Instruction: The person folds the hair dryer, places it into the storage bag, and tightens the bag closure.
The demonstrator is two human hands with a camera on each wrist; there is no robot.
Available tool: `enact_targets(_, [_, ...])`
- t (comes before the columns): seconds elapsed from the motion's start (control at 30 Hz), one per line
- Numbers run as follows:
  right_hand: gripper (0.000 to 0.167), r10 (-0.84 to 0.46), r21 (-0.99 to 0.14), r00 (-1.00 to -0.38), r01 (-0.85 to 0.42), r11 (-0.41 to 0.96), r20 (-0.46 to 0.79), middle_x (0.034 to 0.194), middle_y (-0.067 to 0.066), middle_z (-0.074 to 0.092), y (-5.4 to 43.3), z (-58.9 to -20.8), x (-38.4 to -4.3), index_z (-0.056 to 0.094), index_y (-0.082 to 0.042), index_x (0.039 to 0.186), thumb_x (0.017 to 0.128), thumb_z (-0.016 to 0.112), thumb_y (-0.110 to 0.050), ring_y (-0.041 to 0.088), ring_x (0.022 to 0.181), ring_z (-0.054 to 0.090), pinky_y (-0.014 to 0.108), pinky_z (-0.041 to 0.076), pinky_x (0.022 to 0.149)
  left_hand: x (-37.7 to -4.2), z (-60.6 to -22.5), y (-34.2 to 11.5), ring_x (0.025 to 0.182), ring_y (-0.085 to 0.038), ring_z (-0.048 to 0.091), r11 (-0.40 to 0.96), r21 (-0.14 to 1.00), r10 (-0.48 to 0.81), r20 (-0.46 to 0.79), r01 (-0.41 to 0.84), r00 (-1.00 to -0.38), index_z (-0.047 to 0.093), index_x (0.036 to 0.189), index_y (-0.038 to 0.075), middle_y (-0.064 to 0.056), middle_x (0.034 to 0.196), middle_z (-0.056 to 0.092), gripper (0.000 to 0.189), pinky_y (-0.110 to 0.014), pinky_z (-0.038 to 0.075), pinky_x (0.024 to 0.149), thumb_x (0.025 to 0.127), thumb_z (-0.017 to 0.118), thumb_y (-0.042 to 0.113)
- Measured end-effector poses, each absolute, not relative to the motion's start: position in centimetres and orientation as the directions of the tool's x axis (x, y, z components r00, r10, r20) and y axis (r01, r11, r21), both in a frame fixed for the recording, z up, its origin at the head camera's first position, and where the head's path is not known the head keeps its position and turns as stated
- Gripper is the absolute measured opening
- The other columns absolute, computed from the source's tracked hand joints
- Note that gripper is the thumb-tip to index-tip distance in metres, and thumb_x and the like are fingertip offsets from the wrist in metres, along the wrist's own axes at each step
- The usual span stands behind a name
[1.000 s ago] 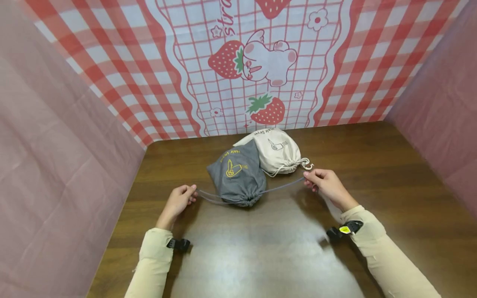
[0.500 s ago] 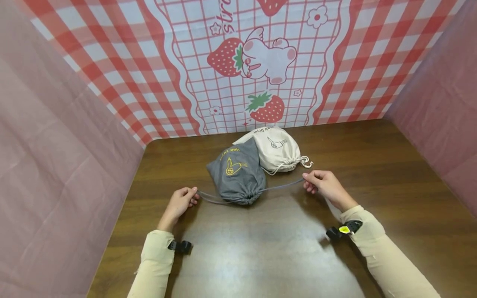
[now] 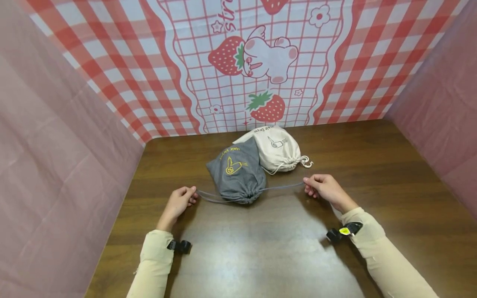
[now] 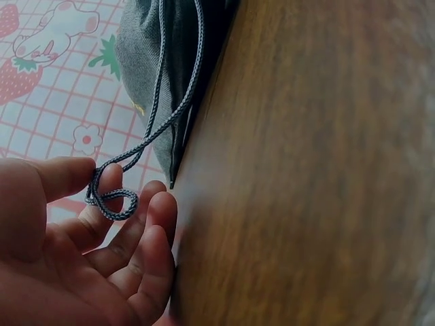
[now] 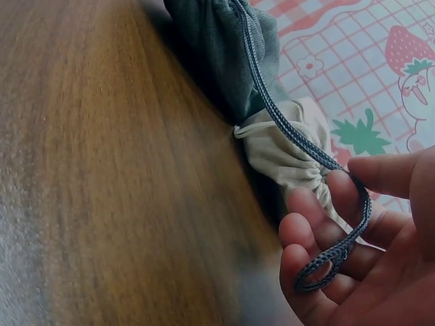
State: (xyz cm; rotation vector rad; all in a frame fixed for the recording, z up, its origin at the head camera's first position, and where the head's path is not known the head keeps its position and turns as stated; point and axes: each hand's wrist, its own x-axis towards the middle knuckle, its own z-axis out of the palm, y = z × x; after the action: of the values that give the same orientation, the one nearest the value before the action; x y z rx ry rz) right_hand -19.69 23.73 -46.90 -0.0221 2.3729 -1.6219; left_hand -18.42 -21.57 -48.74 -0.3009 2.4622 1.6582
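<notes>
A grey drawstring bag (image 3: 240,174) with a yellow hair dryer print lies on the table, its gathered mouth toward me and drawn tight. My left hand (image 3: 179,203) pinches one end of its drawstring between thumb and forefinger; in the left wrist view a small loop of the grey cord (image 4: 119,204) hangs past the fingertips. On the other side my right hand (image 3: 328,190) pinches the opposite drawstring end, and the looped cord tail (image 5: 326,268) lies across its curled fingers. The right-hand cord runs nearly straight to the bag, while the left-hand strands sag slightly.
A cream drawstring bag (image 3: 277,149), also printed with a hair dryer, lies behind and partly under the grey one, its white cord (image 3: 306,161) at the right. Beyond the wooden table (image 3: 238,256) hangs a strawberry-print cloth (image 3: 231,99); pink cloth (image 3: 56,157) hangs at both sides.
My right hand has come slightly down toward me, still pinching the cord. The left hand has barely moved, and the bags stay in place.
</notes>
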Motion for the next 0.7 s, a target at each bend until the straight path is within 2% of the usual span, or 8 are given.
enact_targets(0.37, [0.028, -0.149, -0.923, -0.973, 0.110, 0.368, -0.175, 0.066, -0.006, 0.061, 24.0, -46.5, -19.8, 0.061, -0.002, 0.077, 0.098, 0.056, -0.019, 0.006, 0.060, 0.055, 0.024, 0.048, 0.056, -18.4, -47.8, -22.1, 0.067, -0.007, 0.059, 0.401, 0.886, -0.083, -0.219, -0.234, -0.972, 0.064, 0.093, -0.008, -0.007, 0.082, 0.070, 0.036, -0.022, 0.047, 0.063, 0.101, 0.052, 0.025])
enact_targets(0.7, [0.032, -0.155, -0.875, -0.968, 0.100, 0.474, -0.195, 0.069, -0.004, 0.061, 24.5, -46.6, -20.1, 0.062, 0.004, 0.082, 0.098, 0.056, -0.022, 0.008, 0.062, 0.056, 0.025, 0.047, 0.057, -18.1, -47.5, -22.7, 0.065, -0.009, 0.056, 0.447, 0.869, -0.096, -0.190, -0.213, -0.977, 0.064, 0.085, -0.005, -0.011, 0.081, 0.068, 0.034, -0.024, 0.046, 0.063, 0.099, 0.056, 0.025])
